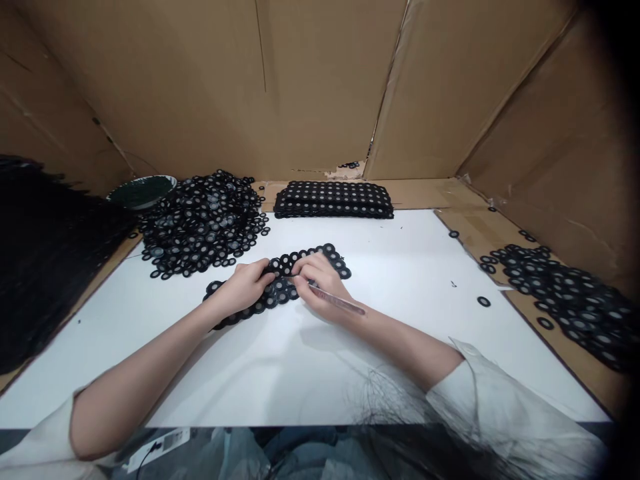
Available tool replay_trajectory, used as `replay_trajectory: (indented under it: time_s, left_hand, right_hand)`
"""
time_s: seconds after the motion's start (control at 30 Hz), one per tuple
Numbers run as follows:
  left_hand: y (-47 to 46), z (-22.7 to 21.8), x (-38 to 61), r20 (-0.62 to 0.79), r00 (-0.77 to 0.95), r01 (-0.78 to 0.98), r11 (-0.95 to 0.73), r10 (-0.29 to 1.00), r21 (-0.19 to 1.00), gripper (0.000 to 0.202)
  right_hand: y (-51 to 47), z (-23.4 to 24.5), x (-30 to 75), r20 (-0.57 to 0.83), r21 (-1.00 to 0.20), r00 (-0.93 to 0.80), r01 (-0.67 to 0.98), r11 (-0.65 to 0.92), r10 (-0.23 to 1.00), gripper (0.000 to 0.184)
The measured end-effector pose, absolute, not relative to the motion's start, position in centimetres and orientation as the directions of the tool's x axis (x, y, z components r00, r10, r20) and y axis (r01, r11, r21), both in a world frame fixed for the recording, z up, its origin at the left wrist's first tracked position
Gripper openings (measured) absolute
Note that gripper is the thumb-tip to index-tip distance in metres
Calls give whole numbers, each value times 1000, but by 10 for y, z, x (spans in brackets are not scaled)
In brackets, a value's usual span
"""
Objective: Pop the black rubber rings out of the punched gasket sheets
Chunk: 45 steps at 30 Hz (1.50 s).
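A black sheet of joined rings lies in the middle of the white work surface. My left hand rests on the sheet's left part, fingers curled and pressing it down. My right hand is closed in a pinch around thin metal tweezers, whose tip touches the sheet near the middle. The tweezers' back end lies along my right wrist.
A heap of loose black rings lies at the back left beside a dark round dish. A neat stack of ring sheets sits at the back. More loose rings spread at the right. Cardboard walls surround everything.
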<state>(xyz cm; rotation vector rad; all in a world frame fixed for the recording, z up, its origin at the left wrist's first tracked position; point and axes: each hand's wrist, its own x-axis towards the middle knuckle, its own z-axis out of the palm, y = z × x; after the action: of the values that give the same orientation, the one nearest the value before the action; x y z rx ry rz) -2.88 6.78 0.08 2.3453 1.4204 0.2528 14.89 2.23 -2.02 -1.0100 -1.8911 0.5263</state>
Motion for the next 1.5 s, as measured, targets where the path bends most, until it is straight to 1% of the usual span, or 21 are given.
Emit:
replay_trajectory:
  time_s: [0.1, 0.17, 0.23, 0.4, 0.53, 0.63, 0.73, 0.83, 0.9, 0.97, 1.07, 1.1, 1.17, 1.23, 1.27, 1.33, 1.5]
  left_hand:
    - [68, 3, -30, -91, 449, 783, -343, 889, 518, 20]
    - [69, 3, -31, -123, 446, 771, -311, 887, 556, 24]
    - [69, 2, -30, -132, 435, 769, -292, 891, 569, 29]
    - [57, -2, -21, -96, 344, 762, -218, 934, 610, 28]
    - [44, -3, -14, -57, 275, 785, -190, 960, 590, 24]
    - [46, -2, -17, -79, 286, 772, -181, 955, 609, 26]
    - [52, -2, -20, -94, 295, 742, -165, 951, 650, 33]
    - [52, -4, -21, -92, 288, 730, -156, 953, 665, 34]
    - [49, -5, -20, -70, 285, 736, -172, 956, 655, 32]
    - [48, -5, -20, -52, 287, 745, -188, 957, 640, 32]
    - [53, 0, -23, -67, 324, 776, -224, 944, 590, 30]
    - [56, 2, -25, -79, 341, 802, -246, 937, 544, 25]
    - [60, 6, -26, -105, 378, 856, -305, 920, 417, 14]
    - [61, 8, -26, -99, 410, 879, -364, 907, 308, 13]
    - [62, 8, -25, -88, 424, 878, -385, 902, 284, 13]
    - [61, 8, -22, -72, 432, 871, -396, 899, 290, 10]
    - [61, 8, -21, -133, 394, 858, -312, 909, 408, 14]
  right_hand:
    - [26, -26, 146, 293, -817, -247, 438, 376, 924, 29]
    - [30, -29, 145, 215, -846, -220, 444, 294, 952, 32]
    - [32, -31, 146, 205, -849, -226, 443, 288, 952, 32]
    - [33, -35, 141, 210, -840, -250, 449, 305, 945, 32]
    - [34, -38, 136, 183, -826, -221, 494, 272, 958, 32]
    - [34, -39, 138, 201, -833, -248, 466, 299, 948, 32]
    - [34, -40, 142, 214, -839, -293, 434, 329, 932, 35]
    - [34, -42, 141, 236, -781, -351, 486, 392, 906, 31]
    - [35, -43, 137, 250, -728, -382, 532, 433, 890, 27]
    - [36, -42, 134, 258, -708, -373, 555, 437, 891, 25]
    - [38, -39, 135, 235, -778, -313, 507, 371, 920, 29]
    - [38, -37, 137, 218, -811, -296, 475, 341, 930, 31]
    - [39, -35, 142, 186, -863, -283, 410, 294, 941, 32]
    - [38, -34, 147, 191, -877, -286, 379, 294, 939, 31]
    - [38, -35, 148, 204, -874, -290, 375, 307, 935, 31]
    - [37, -36, 148, 226, -862, -304, 380, 336, 925, 30]
    - [36, -39, 144, 216, -857, -326, 388, 339, 920, 32]
